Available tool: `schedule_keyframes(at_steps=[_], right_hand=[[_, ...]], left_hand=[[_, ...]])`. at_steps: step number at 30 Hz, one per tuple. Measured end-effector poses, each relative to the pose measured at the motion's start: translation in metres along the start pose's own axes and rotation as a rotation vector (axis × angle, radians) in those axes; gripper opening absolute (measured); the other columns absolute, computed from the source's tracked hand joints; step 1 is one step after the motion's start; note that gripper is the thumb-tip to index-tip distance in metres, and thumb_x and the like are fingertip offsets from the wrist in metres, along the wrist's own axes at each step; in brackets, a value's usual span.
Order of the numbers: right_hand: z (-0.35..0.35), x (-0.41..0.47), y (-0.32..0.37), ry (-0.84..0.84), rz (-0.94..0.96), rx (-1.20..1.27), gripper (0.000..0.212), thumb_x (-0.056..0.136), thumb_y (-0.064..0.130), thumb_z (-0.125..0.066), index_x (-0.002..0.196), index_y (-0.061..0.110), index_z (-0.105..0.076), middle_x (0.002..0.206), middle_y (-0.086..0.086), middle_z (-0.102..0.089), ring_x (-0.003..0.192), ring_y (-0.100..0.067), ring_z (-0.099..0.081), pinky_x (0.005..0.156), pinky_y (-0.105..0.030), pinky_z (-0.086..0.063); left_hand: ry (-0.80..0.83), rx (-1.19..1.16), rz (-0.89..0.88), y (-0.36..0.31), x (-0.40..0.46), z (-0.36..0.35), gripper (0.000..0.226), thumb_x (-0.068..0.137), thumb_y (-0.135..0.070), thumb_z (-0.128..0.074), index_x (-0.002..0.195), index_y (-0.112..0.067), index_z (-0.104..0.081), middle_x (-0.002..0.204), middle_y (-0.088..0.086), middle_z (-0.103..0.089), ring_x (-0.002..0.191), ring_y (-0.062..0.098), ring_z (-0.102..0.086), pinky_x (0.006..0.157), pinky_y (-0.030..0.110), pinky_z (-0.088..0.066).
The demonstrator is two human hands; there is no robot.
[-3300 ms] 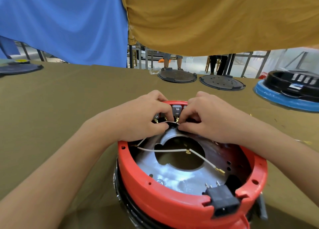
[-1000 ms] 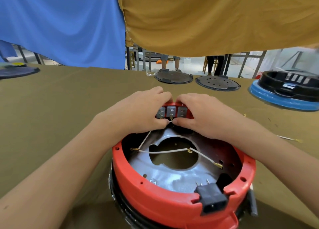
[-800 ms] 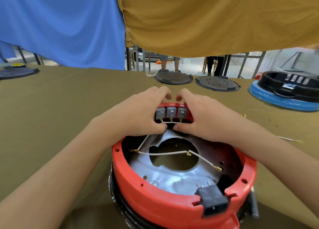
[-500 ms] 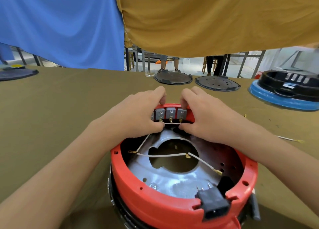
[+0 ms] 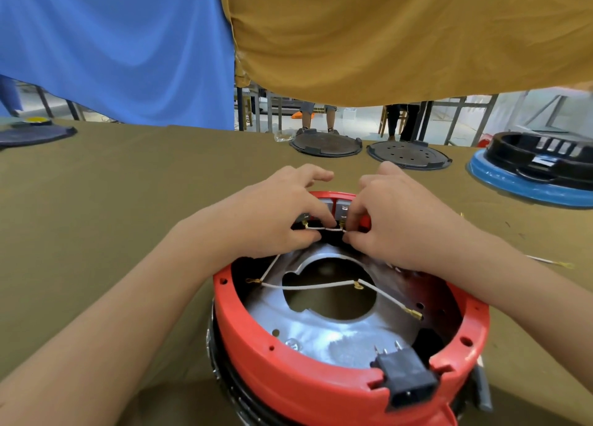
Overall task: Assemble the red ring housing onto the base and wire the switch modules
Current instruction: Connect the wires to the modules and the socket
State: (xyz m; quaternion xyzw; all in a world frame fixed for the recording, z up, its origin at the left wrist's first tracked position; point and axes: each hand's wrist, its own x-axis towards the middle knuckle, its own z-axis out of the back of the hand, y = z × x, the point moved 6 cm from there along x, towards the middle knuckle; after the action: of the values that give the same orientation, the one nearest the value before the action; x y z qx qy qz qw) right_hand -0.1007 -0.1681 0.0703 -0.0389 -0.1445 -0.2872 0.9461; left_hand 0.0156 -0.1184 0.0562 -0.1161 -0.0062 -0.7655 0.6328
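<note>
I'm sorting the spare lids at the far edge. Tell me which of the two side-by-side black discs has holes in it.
The right disc, nearer the blue-rimmed unit: small holes dot its top. The left disc beside it shows a plain top.

a table covered in olive-brown cloth [image 5: 128, 201] fills the middle of the frame. at lower centre a red ring housing [image 5: 288, 355] sits on a black base [image 5: 221, 390]. along the far edge, upper centre, lie two dark round lids [image 5: 325, 143] side by side. at the right edge sits a black housing on a blue disc [image 5: 513, 185]. another dark disc [image 5: 32, 133] lies at upper left. a loose white wire [image 5: 545, 260] lies at right.
</note>
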Motion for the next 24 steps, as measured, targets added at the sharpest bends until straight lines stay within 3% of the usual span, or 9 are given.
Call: schedule_keyframes(at_steps=[5,10,13,17,24], right_hand=[[-0.002,0.0,0.0,0.068,0.008,0.161,0.023,0.079,0.034,-0.074,0.059,0.035,-0.063,0.064,0.012,-0.051,0.084,-0.01,-0.038,0.076,-0.028,-0.033],[-0.001,0.003,-0.006,0.075,-0.006,0.272,0.011,0.072,0.033,-0.082,0.065,0.028,-0.076,0.063,0.007,-0.058,0.065,0.0,-0.053,0.057,-0.012,-0.034],[-0.001,0.004,-0.01,0.067,-0.029,0.284,0.011,0.071,0.032,-0.085,0.065,0.028,-0.077,0.061,0.007,-0.055,0.062,0.003,-0.052,0.056,-0.006,-0.036],[-0.003,0.004,-0.011,0.071,-0.07,0.232,0.01,0.073,0.034,-0.084,0.068,0.03,-0.077,0.069,0.009,-0.059,0.063,-0.002,-0.049,0.049,-0.012,-0.03],[-0.003,0.005,-0.014,0.062,-0.096,0.242,0.01,0.073,0.035,-0.084,0.068,0.031,-0.078,0.072,0.009,-0.062,0.067,0.0,-0.047,0.051,-0.013,-0.028]], left_hand=[[0.018,-0.033,-0.019,0.001,0.001,-0.001,0.022,0.094,-0.027,-0.062,0.112,-0.037,-0.069,0.145,-0.005,-0.035,0.132,0.012,-0.033,0.111,0.039,-0.032],[0.004,-0.077,-0.026,0.001,0.003,0.0,0.02,0.093,-0.025,-0.063,0.108,-0.037,-0.071,0.137,-0.004,-0.04,0.127,0.012,-0.04,0.108,0.033,-0.034],[-0.002,-0.094,-0.03,0.001,0.002,0.0,0.022,0.094,-0.025,-0.062,0.109,-0.038,-0.07,0.137,-0.004,-0.041,0.126,0.011,-0.04,0.108,0.033,-0.034],[-0.002,-0.097,-0.018,0.0,0.002,0.001,0.018,0.093,-0.026,-0.063,0.107,-0.036,-0.071,0.136,-0.004,-0.041,0.126,0.012,-0.041,0.108,0.037,-0.036],[-0.005,-0.106,-0.015,-0.001,0.003,0.002,0.017,0.093,-0.026,-0.065,0.105,-0.035,-0.072,0.134,-0.004,-0.042,0.125,0.013,-0.043,0.107,0.037,-0.036]])
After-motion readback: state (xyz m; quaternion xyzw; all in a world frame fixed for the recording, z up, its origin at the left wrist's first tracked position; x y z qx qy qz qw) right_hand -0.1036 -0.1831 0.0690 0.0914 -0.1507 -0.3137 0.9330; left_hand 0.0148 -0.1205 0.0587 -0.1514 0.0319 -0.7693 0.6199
